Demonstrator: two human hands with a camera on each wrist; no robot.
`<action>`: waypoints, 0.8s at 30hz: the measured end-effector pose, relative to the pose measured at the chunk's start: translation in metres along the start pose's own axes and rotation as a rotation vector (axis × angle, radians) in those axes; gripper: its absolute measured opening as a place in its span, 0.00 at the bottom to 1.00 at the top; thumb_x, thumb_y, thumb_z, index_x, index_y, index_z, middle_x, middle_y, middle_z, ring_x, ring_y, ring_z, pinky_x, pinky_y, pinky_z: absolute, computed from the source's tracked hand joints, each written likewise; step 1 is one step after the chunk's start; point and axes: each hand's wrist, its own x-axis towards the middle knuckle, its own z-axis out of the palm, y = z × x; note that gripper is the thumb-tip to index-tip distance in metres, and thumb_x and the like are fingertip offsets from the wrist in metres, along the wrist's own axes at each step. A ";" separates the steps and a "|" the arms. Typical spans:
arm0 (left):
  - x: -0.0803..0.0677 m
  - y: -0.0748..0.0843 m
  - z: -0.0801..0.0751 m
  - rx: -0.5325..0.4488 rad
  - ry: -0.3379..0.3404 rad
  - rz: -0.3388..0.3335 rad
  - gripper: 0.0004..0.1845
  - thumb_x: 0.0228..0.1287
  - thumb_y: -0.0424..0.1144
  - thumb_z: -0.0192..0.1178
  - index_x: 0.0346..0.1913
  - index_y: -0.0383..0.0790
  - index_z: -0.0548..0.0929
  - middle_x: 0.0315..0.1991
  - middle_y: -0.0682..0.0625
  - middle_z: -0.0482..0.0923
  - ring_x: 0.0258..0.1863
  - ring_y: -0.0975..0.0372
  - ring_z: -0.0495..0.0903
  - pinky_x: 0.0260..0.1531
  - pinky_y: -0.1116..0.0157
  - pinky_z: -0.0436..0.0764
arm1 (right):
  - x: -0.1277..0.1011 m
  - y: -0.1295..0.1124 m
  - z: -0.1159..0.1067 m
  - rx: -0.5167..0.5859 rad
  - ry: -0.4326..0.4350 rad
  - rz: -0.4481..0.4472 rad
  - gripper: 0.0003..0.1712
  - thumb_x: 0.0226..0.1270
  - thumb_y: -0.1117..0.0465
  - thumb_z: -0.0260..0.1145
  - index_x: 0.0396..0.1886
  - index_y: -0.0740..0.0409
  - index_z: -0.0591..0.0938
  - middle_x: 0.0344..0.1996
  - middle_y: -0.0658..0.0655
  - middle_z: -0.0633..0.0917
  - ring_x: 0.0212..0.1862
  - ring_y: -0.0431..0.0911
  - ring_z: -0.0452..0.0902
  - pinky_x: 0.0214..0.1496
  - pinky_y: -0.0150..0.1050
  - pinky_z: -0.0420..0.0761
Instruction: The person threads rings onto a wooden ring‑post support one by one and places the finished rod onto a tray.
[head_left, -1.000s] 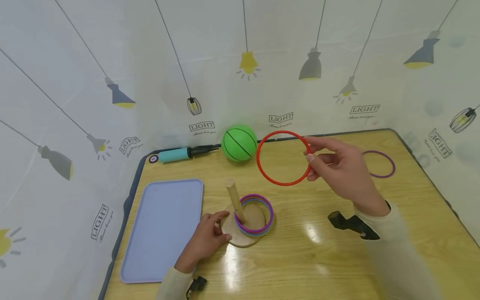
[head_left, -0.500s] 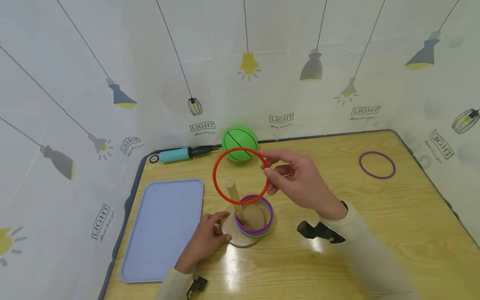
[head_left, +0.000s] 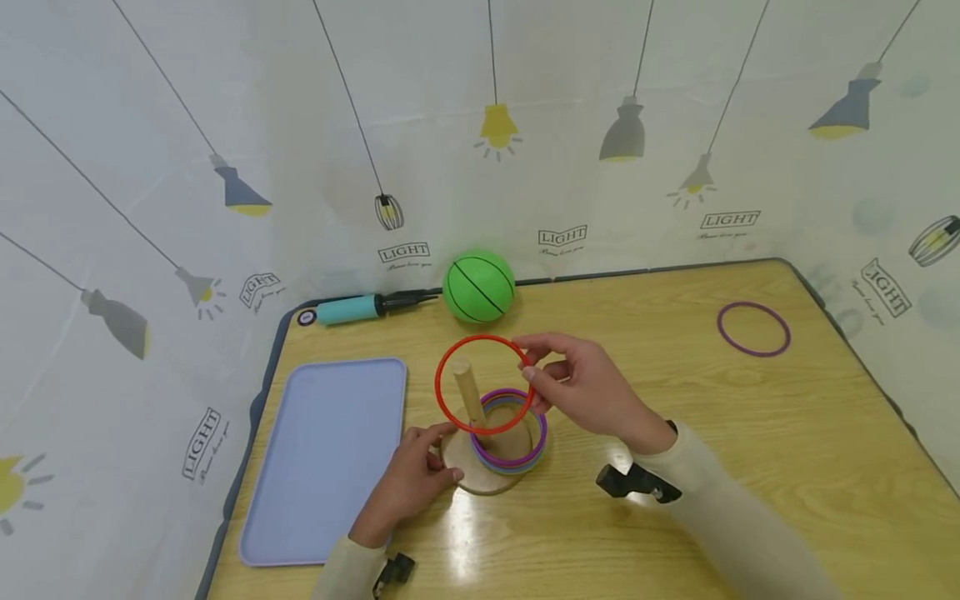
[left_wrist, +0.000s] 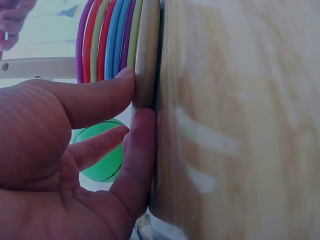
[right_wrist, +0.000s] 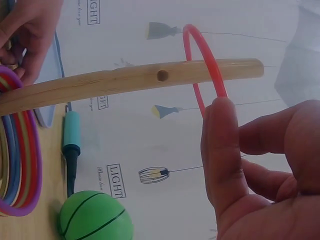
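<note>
My right hand (head_left: 588,392) pinches a thin red ring (head_left: 438,385) by its right side. The upright wooden peg (head_left: 467,387) passes through this ring, which in the right wrist view circles the peg's upper part (right_wrist: 232,70). Below, a stack of colored rings (left_wrist: 115,42), purple on top, lies around the peg on the round wooden base (head_left: 480,481). My left hand (head_left: 408,485) holds the base's left edge, thumb and fingers at its rim in the left wrist view.
A purple ring (head_left: 786,333) lies at the table's right. To the left is a light blue tray (head_left: 330,458). A green ball (head_left: 478,287) and a teal hand pump (head_left: 348,310) sit along the back edge, by the wall covering printed with lamps (head_left: 562,167).
My right hand has carried the red ring left from beside the ball, then lowered it around the peg. My left hand has stayed at the base.
</note>
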 end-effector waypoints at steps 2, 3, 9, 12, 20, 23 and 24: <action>0.000 0.000 0.000 0.005 0.004 -0.004 0.35 0.63 0.39 0.77 0.73 0.48 0.77 0.54 0.40 0.73 0.37 0.67 0.77 0.39 0.68 0.77 | -0.001 0.008 0.001 -0.009 -0.009 0.021 0.22 0.77 0.69 0.64 0.67 0.63 0.80 0.46 0.65 0.82 0.26 0.47 0.87 0.30 0.42 0.89; 0.000 0.001 0.000 0.002 0.006 -0.006 0.35 0.63 0.39 0.77 0.72 0.48 0.78 0.53 0.40 0.73 0.36 0.67 0.77 0.39 0.68 0.77 | -0.001 0.012 0.002 -0.017 -0.014 0.033 0.22 0.77 0.69 0.64 0.68 0.63 0.80 0.46 0.65 0.82 0.26 0.48 0.87 0.30 0.41 0.88; 0.000 0.004 0.000 -0.020 0.011 -0.015 0.35 0.63 0.37 0.77 0.73 0.46 0.78 0.54 0.39 0.73 0.35 0.67 0.77 0.38 0.69 0.77 | -0.003 0.036 0.005 -0.024 -0.036 0.080 0.22 0.78 0.68 0.64 0.68 0.65 0.79 0.46 0.66 0.82 0.27 0.56 0.86 0.30 0.40 0.88; -0.001 0.005 -0.001 -0.025 0.009 -0.015 0.35 0.63 0.37 0.77 0.73 0.45 0.77 0.54 0.39 0.73 0.36 0.66 0.77 0.38 0.69 0.77 | -0.004 0.049 0.006 -0.014 -0.034 0.100 0.22 0.77 0.69 0.64 0.68 0.66 0.79 0.46 0.67 0.81 0.27 0.60 0.86 0.29 0.40 0.88; -0.002 0.008 -0.001 -0.028 0.007 0.009 0.34 0.63 0.35 0.77 0.72 0.45 0.78 0.53 0.38 0.73 0.35 0.67 0.78 0.37 0.70 0.77 | -0.009 0.078 0.010 -0.009 -0.044 0.154 0.21 0.77 0.71 0.63 0.67 0.66 0.79 0.43 0.67 0.81 0.25 0.60 0.85 0.30 0.46 0.88; -0.003 0.008 -0.002 -0.041 0.001 0.018 0.34 0.64 0.35 0.76 0.72 0.44 0.77 0.53 0.37 0.72 0.35 0.68 0.78 0.36 0.70 0.78 | -0.010 0.083 0.010 -0.033 -0.044 0.159 0.21 0.76 0.71 0.64 0.66 0.67 0.80 0.42 0.66 0.81 0.25 0.57 0.85 0.31 0.50 0.89; -0.003 0.008 -0.002 -0.047 -0.001 0.016 0.34 0.64 0.35 0.76 0.72 0.43 0.77 0.54 0.37 0.72 0.35 0.68 0.78 0.36 0.70 0.78 | -0.011 0.085 0.010 -0.042 -0.046 0.160 0.20 0.76 0.71 0.64 0.66 0.67 0.80 0.42 0.66 0.81 0.25 0.57 0.85 0.31 0.50 0.89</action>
